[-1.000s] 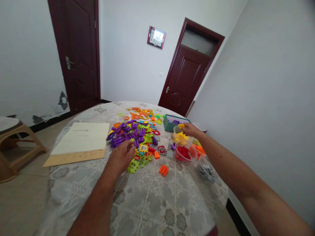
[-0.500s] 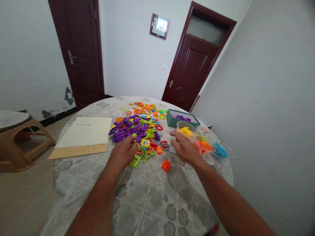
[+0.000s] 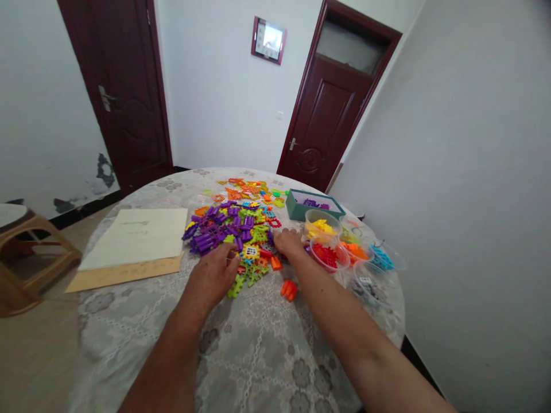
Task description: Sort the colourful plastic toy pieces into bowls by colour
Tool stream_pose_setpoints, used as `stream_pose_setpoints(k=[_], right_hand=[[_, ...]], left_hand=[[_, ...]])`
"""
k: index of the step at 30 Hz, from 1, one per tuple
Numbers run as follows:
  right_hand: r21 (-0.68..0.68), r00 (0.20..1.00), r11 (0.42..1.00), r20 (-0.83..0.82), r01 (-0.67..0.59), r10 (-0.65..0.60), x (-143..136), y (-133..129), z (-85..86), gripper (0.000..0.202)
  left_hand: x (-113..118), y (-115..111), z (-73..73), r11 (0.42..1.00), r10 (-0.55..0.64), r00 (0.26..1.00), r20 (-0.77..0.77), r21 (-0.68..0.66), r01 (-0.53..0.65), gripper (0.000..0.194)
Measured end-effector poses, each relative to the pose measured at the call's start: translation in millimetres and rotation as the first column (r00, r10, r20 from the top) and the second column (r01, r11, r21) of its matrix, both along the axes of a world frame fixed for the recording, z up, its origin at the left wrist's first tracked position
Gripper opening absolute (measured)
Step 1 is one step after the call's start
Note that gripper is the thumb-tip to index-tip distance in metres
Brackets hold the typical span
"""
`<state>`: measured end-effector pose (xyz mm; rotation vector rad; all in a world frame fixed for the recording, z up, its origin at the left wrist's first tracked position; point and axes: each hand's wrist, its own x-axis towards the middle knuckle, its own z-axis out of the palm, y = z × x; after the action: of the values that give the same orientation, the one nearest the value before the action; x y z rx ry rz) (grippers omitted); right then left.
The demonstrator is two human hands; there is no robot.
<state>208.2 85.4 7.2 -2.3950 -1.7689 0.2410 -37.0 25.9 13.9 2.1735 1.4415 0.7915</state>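
Observation:
A mixed heap of plastic building pieces, mostly purple, lies mid-table. At its near left edge rests my left hand, fingers bent, thumb apart from the index finger, nothing visible between them. Beside these fingertips are a yellow piece with a black-and-white face and green pieces. My right hand reaches to the heap's right side, fingers bent down by dark purple pieces; its fingertips and thumb are partly hidden. Orange pieces lie close to my right forearm, and another orange piece touches the heap's front.
Right of my right hand stand clear tubs of yellow, red, orange, blue and grey pieces. A green box with purple pieces is behind them. Paper sheets lie left; more orange pieces lie farther back.
My right hand has moved left, from beside the tubs to the heap, uncovering the red tub. My left hand stays by the heap's edge. The view has shifted slightly right.

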Motion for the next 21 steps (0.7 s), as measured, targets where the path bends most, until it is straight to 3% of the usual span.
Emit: stream_pose_setpoints(k=[4, 10, 13, 18, 21], right_hand=[[0.051, 0.993, 0.992, 0.024, 0.111, -0.112, -7, -8, -11.7, 0.065], [0.242, 0.995, 0.966, 0.065, -0.091, 0.077, -25, -28, -7.8, 0.049], [0.331, 0.992, 0.941, 0.119, -0.076, 0.039, -24, -30, -11.0, 0.044], [0.198, 0.977, 0.962, 0.060, 0.189, -0.204, -6, -16, -22.7, 0.054], [0.087, 0.962, 0.959, 0.007, 0.271, -0.272, 4, -7, -26.7, 0.061]], left_hand=[[1, -1, -2.4, 1.000, -0.017, 1.000, 0.006, 0.026, 0.017, 0.030], [3, -1, -5.7, 0.997, -0.045, 0.999, 0.017, 0.065, 0.044, 0.030], [2, -1, -5.6, 0.997, -0.045, 0.999, 0.012, 0.064, 0.044, 0.028], [2, 0, -7.2, 0.997, -0.038, 0.999, -0.030, 0.066, 0.040, 0.028], [3, -1, -7.9, 0.997, -0.043, 0.998, -0.052, 0.062, 0.047, 0.029]])
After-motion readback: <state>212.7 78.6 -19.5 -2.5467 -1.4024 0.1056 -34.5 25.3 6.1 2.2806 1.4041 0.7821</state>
